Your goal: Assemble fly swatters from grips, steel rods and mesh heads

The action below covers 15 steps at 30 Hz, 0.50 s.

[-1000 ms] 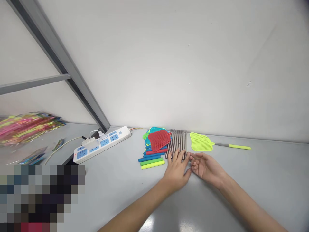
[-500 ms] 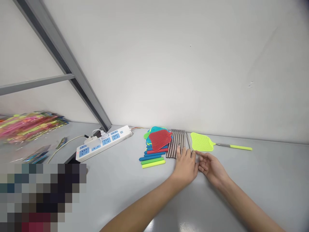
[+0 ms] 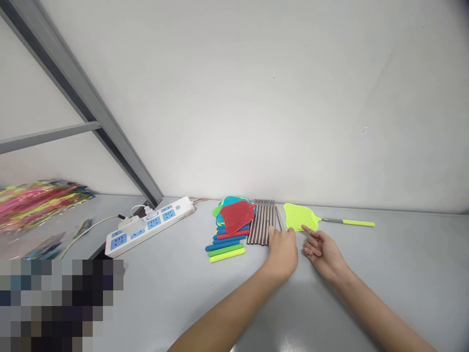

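My left hand [image 3: 284, 252] is closed, its fingers curled at the lower end of a thin metal rod [image 3: 279, 217]; the fingertips are partly hidden. Just left of it lies a row of metal rods [image 3: 261, 222], side by side. My right hand [image 3: 324, 254] is empty, index finger stretched out and the others loosely bent. That index fingertip is at the lower edge of a yellow-green fly swatter head [image 3: 298, 216], which is joined to a metal rod and a yellow grip [image 3: 358, 223]. Further left are a red swatter head [image 3: 236, 217] on a pile and several coloured grips [image 3: 227, 254].
A white power strip [image 3: 150, 227] with plugs and cables lies on the grey table [image 3: 164, 293] at left. Behind it stands a grey metal frame [image 3: 120, 151]. Bagged colourful goods [image 3: 40, 195] are at far left. A white wall [image 3: 256, 122] closes off the back.
My left hand's fingers have curled in from a flatter pose over the rods. My right hand has come slightly away from the left. The view has shifted a little to the right.
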{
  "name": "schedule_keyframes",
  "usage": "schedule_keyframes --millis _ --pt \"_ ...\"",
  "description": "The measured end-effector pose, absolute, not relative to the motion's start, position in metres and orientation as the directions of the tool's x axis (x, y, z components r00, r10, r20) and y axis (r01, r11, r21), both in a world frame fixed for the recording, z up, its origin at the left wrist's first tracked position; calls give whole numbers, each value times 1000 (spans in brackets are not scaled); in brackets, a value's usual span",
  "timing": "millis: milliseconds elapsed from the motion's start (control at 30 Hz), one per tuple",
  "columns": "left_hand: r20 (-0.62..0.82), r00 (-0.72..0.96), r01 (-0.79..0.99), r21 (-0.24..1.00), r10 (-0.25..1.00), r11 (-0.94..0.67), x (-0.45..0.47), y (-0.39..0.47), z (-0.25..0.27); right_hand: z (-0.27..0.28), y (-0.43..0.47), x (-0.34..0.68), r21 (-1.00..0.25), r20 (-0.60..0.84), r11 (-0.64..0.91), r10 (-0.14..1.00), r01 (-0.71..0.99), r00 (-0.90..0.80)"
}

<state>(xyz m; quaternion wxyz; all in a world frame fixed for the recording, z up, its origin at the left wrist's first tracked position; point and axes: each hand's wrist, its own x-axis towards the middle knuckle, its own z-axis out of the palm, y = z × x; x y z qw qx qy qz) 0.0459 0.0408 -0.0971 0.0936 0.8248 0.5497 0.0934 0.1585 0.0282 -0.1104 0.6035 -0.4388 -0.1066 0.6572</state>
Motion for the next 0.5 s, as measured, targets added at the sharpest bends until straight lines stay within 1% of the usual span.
schedule_keyframes --millis 167,300,400,500 --pt "61 402 865 302 913 -401 41 40 -96 -113 27 155 -728 -416 -247 900 -639 126" --pt "151 440 802 377 885 -463 42 25 -95 -112 25 150 -804 -359 -240 925 -544 122" --pt "212 518 705 443 829 -554 39 12 -90 -107 22 146 -815 -315 -253 948 -522 33" --pt "191 573 618 537 797 -574 31 -1 -85 -105 18 143 -798 -282 -293 954 -527 -105"
